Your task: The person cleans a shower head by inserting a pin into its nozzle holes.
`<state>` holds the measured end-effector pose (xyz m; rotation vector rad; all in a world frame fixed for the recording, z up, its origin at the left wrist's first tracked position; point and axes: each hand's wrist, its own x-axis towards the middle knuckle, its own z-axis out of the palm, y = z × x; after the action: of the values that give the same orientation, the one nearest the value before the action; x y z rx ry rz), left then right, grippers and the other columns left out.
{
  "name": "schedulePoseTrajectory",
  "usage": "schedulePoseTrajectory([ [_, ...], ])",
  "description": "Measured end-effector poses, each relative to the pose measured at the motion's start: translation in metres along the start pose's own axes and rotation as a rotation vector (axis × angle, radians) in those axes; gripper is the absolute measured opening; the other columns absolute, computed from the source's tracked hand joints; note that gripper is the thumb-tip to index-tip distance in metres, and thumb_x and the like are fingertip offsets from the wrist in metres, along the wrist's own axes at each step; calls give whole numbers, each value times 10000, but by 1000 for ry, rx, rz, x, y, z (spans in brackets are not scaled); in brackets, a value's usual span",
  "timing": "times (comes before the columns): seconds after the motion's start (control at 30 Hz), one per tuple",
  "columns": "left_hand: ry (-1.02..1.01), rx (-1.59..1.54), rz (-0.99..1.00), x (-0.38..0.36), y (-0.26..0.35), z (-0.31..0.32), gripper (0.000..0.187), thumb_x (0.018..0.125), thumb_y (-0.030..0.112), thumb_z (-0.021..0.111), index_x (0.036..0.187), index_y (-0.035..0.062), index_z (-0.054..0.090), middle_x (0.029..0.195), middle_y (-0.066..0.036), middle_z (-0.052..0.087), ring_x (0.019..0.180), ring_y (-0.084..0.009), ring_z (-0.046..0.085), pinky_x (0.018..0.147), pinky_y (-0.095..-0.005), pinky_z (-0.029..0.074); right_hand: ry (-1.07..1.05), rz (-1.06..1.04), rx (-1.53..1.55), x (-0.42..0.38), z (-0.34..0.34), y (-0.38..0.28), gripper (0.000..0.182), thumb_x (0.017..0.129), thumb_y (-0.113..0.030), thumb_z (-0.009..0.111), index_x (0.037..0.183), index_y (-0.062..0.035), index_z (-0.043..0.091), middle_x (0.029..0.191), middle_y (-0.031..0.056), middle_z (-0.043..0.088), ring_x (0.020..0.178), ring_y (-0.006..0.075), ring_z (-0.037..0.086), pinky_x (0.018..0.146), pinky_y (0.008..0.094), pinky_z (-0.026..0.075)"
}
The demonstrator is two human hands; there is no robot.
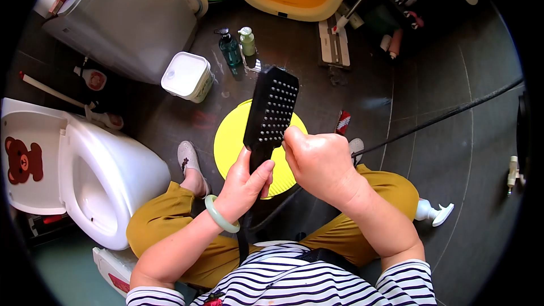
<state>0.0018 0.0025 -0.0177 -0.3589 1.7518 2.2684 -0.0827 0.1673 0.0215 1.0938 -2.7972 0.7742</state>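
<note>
A black shower head with rows of pale nozzles faces up in front of me. My left hand is wrapped round its handle, the thumb lying across the front. My right hand is closed, with its fingertips at the lower right edge of the nozzle face; whatever it pinches, if anything, is hidden. Beneath both hands is a round yellow ribbed basin or lid on the dark floor. A black hose runs in from the right and passes behind my right hand.
At the left stands a white toilet. Beyond the yellow round are a white lidded tub, a dark pump bottle and a green pump bottle. A white spray bottle lies beside my right knee.
</note>
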Motion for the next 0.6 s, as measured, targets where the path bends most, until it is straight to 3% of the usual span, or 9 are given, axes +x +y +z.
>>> schedulePoseTrajectory([
  [0.1,-102,245,-132,-2,11,-1,343,1033,207,507,1330,74,398,806,-45,548,615,-106,521,522,-226,449,-73,-22,-58,7,-10,13,72,827,-123,625,815,-54,608,618,125,644,587,311,671,561,399,538],
  [0.17,-127,239,-130,-2,14,0,326,1032,218,509,1302,65,409,797,-47,550,586,-106,516,518,-225,448,-147,124,169,13,-17,26,101,851,-158,625,859,-63,659,682,113,674,664,290,693,638,408,542],
  [0.2,-134,151,-111,-2,15,-2,324,1032,232,511,1290,63,413,799,-49,550,585,-106,516,521,-227,451,-327,287,302,20,-28,27,126,883,-192,620,899,-81,680,748,109,691,734,297,692,688,414,535],
  [0.3,-118,13,-89,0,17,-3,311,1031,269,514,1240,63,414,803,-56,551,577,-113,515,532,-234,459,-292,385,504,13,-16,23,132,901,-191,611,897,-71,666,757,125,686,725,318,684,673,429,530],
  [0.33,-71,-56,-122,0,19,0,304,1031,273,513,1225,64,408,806,-56,551,576,-117,516,537,-236,462,-85,226,366,7,0,17,134,914,-196,603,883,-73,645,716,113,681,686,313,683,641,427,530],
  [0.37,-25,-122,-161,0,20,1,299,1032,278,512,1210,65,402,809,-57,552,576,-121,517,541,-237,464,27,113,241,2,9,12,98,911,-120,606,857,-39,602,632,116,637,587,289,658,558,365,507],
  [0.43,-21,-135,-188,-1,15,1,289,1033,274,512,1186,65,384,800,-57,554,574,-126,523,535,-237,463,-73,78,0,2,3,-3,72,897,-106,598,854,-49,598,650,137,636,625,338,652,570,398,519],
  [0.53,-40,118,-175,0,3,0,371,1018,239,550,1267,17,386,720,-30,535,507,-102,511,459,-243,430,-123,38,-73,8,-7,6,76,884,-99,595,826,-51,607,657,140,639,626,338,650,572,416,520],
  [0.6,-47,99,-165,-1,5,2,369,1019,234,548,1274,19,391,718,-27,533,504,-97,503,458,-237,427,-148,111,74,15,-12,20,108,860,-151,608,802,-62,626,683,129,668,667,314,681,632,423,540],
])
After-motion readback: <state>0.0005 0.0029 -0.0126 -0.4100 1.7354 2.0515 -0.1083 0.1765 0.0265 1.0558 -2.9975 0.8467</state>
